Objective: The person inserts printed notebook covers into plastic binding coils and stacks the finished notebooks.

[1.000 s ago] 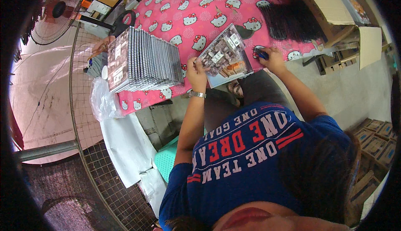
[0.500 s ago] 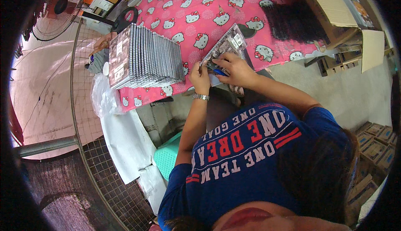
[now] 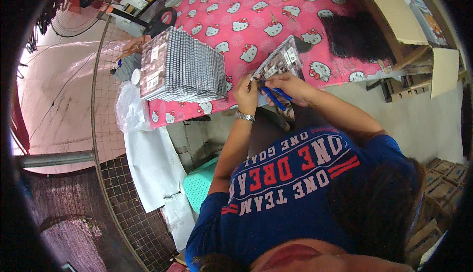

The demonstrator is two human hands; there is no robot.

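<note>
My left hand (image 3: 245, 94), with a metal watch on its wrist, pinches the near end of a flat clear packet (image 3: 280, 59) filled with small items. The packet stands tilted on its edge above the near side of the pink table (image 3: 256, 6). My right hand (image 3: 291, 85) grips a tool with two blue handles (image 3: 274, 96), and the tool's tip sits at the packet's near corner, right beside my left fingers. To the left, a tall stack of similar packets (image 3: 182, 65) rests on the table.
A black fibrous bundle (image 3: 357, 35) lies on the pink cloth at the right, with cardboard boxes (image 3: 394, 11) beyond it. A teal plastic stool (image 3: 199, 186) and white bags (image 3: 148, 159) stand below the table's left end. A fan (image 3: 81, 1) is at the far left.
My right hand came in from the table edge on the right with the blue-handled tool and now meets the packet. The packet went from lying flat to standing tilted on edge.
</note>
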